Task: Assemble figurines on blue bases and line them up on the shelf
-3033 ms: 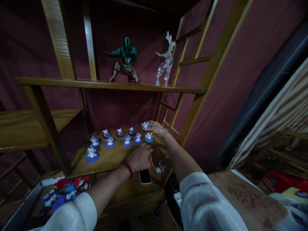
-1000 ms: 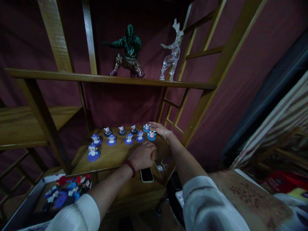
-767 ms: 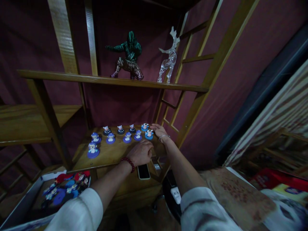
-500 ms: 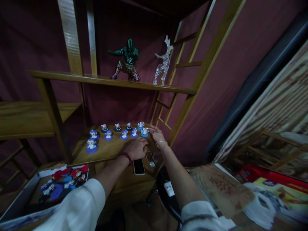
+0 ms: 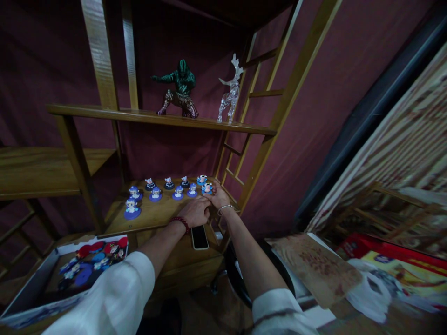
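On the lower wooden shelf (image 5: pixel 146 218) stand several small toy figurines on round bases. My right hand (image 5: pixel 219 197) is closed around the right side of the front blue-based figurine (image 5: pixel 206 188), thumb in front of it. A second blue-based figurine (image 5: pixel 201 179) stands just behind. My left hand (image 5: pixel 196 212) lies over the shelf's front edge with its back up and fingers curled; whatever is under them is hidden. Left of the hands are purple-based figurines (image 5: pixel 178 192), with black-based ones (image 5: pixel 169 183) in the row behind.
A phone (image 5: pixel 199 237) lies below my left hand. At lower left, an open box (image 5: pixel 21 298) holds several more figurines. The upper shelf (image 5: pixel 209 122) carries a dark green crouching figure (image 5: pixel 181 88) and a clear deer (image 5: pixel 230 93). A black stool (image 5: pixel 240 288) stands right.
My right hand has shifted slightly left, and its thumb has come in front of the blue-based figurine. My left hand stays almost in place. The view has moved a little.
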